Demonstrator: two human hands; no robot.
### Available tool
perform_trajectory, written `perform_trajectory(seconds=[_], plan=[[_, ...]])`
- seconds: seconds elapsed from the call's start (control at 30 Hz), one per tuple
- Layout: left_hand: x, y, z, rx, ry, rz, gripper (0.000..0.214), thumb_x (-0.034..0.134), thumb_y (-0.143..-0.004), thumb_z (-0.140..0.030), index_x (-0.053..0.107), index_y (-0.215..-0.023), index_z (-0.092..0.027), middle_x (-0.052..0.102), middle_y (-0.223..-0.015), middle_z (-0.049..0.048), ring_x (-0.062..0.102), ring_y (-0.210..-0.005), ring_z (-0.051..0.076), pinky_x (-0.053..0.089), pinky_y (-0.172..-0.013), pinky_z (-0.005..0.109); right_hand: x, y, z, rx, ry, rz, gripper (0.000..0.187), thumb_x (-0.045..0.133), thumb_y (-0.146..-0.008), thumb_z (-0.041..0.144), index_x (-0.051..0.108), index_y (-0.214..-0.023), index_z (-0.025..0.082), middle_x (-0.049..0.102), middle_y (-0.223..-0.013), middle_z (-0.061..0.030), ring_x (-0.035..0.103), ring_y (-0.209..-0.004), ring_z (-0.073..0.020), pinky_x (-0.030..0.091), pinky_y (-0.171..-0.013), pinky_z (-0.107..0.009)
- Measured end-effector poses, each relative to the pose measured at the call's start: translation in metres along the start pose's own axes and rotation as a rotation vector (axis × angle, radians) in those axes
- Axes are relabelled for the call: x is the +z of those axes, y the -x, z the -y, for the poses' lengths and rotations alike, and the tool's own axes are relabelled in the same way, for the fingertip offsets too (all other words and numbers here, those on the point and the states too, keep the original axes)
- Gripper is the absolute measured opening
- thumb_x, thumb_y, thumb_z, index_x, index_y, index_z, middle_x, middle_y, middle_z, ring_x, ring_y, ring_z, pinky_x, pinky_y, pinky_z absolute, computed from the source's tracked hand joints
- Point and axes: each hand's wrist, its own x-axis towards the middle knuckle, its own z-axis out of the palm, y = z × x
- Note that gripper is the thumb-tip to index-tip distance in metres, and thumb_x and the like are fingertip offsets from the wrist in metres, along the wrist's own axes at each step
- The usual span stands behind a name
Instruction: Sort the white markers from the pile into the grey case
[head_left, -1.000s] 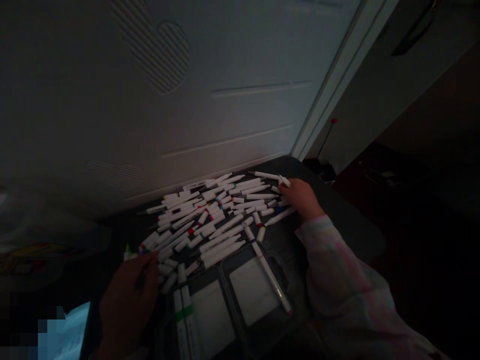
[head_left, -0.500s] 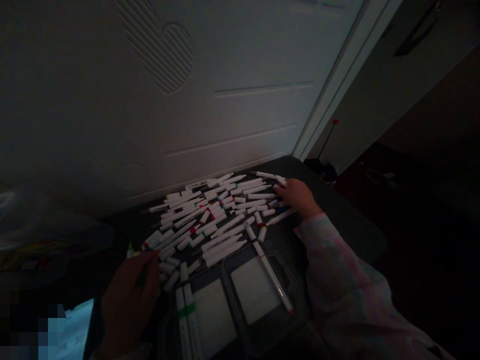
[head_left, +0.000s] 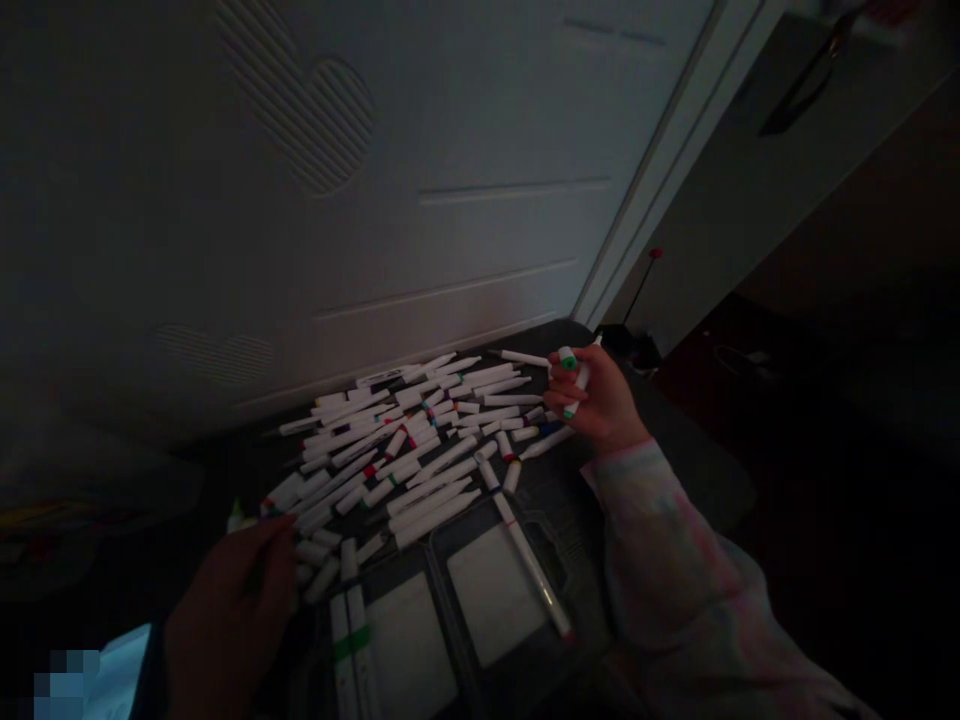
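Note:
In my right hand (head_left: pixel 604 405), raised just over the right end of the pile, the curled fingers hold a short white marker cap (head_left: pixel 568 358) with a green end. A slim white piece with a green end (head_left: pixel 579 388), pen or cap, lies across the same palm. My left hand (head_left: pixel 232 605) is closed at the pile's lower left, around a marker with a green tip (head_left: pixel 236 514) that pokes out past the fingers; most of it is hidden. Many white markers and caps (head_left: pixel 442 455) are heaped between both hands, several uncapped.
A clear two-part plastic case (head_left: pixel 442 610) lies open before me, two white markers with green bands (head_left: pixel 351 645) in its left part. One long marker (head_left: pixel 529 560) rests across its right part. Behind stands a white door (head_left: pixel 480 240); a lit screen (head_left: pixel 124 675) shows lower left.
My right hand has lifted from the pile and turned palm-up, showing the green-ended cap and slim piece in it. My left hand keeps the green-tipped marker. The whole view has shifted slightly.

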Motion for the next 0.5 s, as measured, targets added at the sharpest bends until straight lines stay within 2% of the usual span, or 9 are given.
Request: perform_trajectory(seconds=[0.1,0.2,0.27,0.33,0.4,0.5], plan=[[-0.001,0.001,-0.001,-0.049,0.015,0.043,0.019,0.041,-0.081,-0.033,0.056,-0.085,-0.022,0.065,-0.089,0.0061,0.063,-0.081,0.022,0.050,-0.072,0.036,-0.002,-0.002,-0.002,-0.055,0.144,-0.055,0.017,0.037,-0.071,0.026,0.046,-0.060,0.017,0.039,-0.047,0.0075,0.012,-0.035,-0.0039,0.020,-0.038,-0.018],[-0.003,0.002,-0.003,-0.078,0.025,0.082,0.020,0.040,-0.081,-0.034,0.055,-0.086,-0.023,0.064,-0.091,0.0070,0.063,-0.083,0.024,0.050,-0.072,0.039,-0.007,-0.007,-0.007,-0.204,0.435,-0.264,0.018,0.039,-0.070,0.028,0.041,-0.055,0.019,0.043,-0.048,0.0055,0.019,-0.035,-0.0053,0.022,-0.039,-0.021],[-0.004,0.001,-0.004,-0.092,0.023,0.096,0.019,0.039,-0.081,-0.034,0.054,-0.087,-0.023,0.063,-0.093,0.0066,0.062,-0.086,0.025,0.050,-0.074,0.040,-0.012,-0.011,-0.009,-0.302,0.614,-0.409,0.017,0.045,-0.068,0.028,0.043,-0.054,0.019,0.043,-0.048,0.0052,0.028,-0.039,-0.0067,0.025,-0.042,-0.021],[-0.005,0.001,-0.005,-0.104,0.020,0.102,0.019,0.040,-0.081,-0.034,0.054,-0.086,-0.024,0.063,-0.093,0.0057,0.062,-0.086,0.024,0.050,-0.075,0.039,-0.017,-0.013,-0.012,-0.373,0.880,-0.504,0.014,0.051,-0.067,0.029,0.049,-0.058,0.018,0.048,-0.052,0.0035,0.040,-0.047,-0.0093,0.030,-0.049,-0.023],[-0.005,0.000,-0.005,-0.118,0.030,0.096,0.018,0.040,-0.081,-0.035,0.054,-0.086,-0.024,0.063,-0.092,0.0055,0.062,-0.085,0.024,0.050,-0.076,0.039,-0.020,-0.015,-0.014,-0.404,1.244,-0.554,0.015,0.051,-0.069,0.030,0.056,-0.066,0.017,0.056,-0.062,-0.0007,0.050,-0.061,-0.0137,0.034,-0.058,-0.025],[-0.004,0.000,-0.005,-0.115,0.046,0.111,0.020,0.039,-0.082,-0.035,0.054,-0.086,-0.023,0.063,-0.091,0.0066,0.062,-0.085,0.024,0.049,-0.077,0.040,-0.024,-0.016,-0.019,-0.327,1.637,-0.536,0.021,0.045,-0.076,0.030,0.061,-0.080,0.015,0.061,-0.083,-0.0076,0.055,-0.079,-0.0181,0.037,-0.068,-0.026]])
